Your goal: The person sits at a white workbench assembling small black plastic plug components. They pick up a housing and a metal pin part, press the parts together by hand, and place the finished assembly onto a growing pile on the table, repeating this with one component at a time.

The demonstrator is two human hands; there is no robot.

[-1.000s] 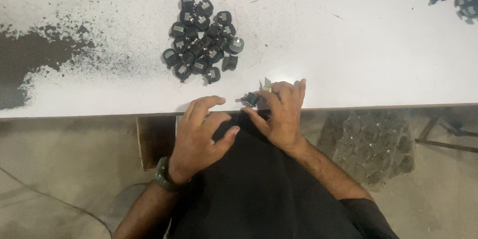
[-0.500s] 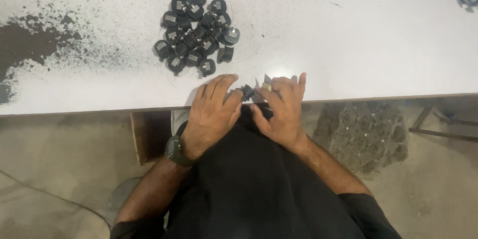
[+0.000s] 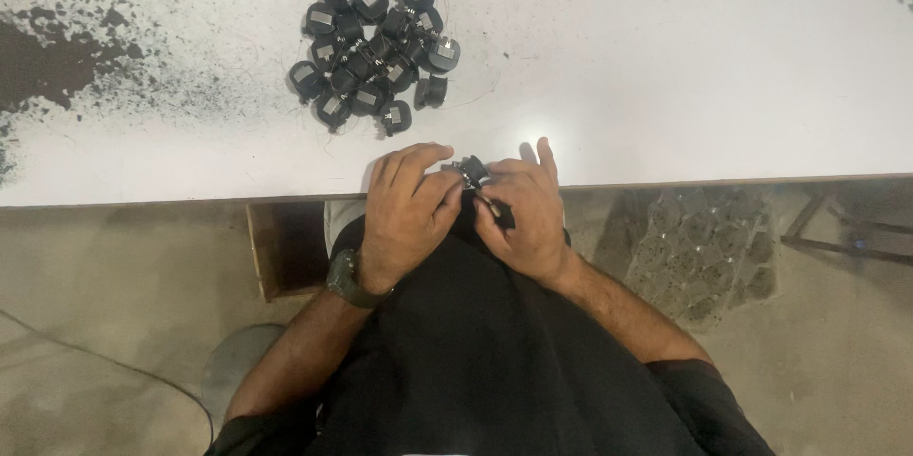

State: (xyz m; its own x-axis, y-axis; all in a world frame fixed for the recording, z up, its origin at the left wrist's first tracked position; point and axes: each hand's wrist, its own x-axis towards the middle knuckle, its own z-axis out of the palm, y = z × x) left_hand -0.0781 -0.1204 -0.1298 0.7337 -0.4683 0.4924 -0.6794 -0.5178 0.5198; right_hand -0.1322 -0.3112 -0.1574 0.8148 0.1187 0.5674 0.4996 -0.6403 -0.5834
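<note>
Where the white tabletop (image 3: 666, 85) ends at its near edge, a small black plastic part with a metal face (image 3: 470, 171) is held between the two hands in the head view. The left hand (image 3: 407, 213) is curled, its fingertips closed on the part from the left; a dark wristwatch (image 3: 348, 280) is worn on that wrist. The right hand (image 3: 525, 213) is likewise closed on it, with the forefinger stretched out onto the tabletop. Because the part is held right over the table edge, it could be dropped onto the lap or the floor if the pinch slackens. Farther up the tabletop, well apart from the hands, a heap of similar black parts (image 3: 373, 42) is seen, many with small pale rectangular labels on top. Dark powder stains (image 3: 57, 61) are spread at the left.
</note>
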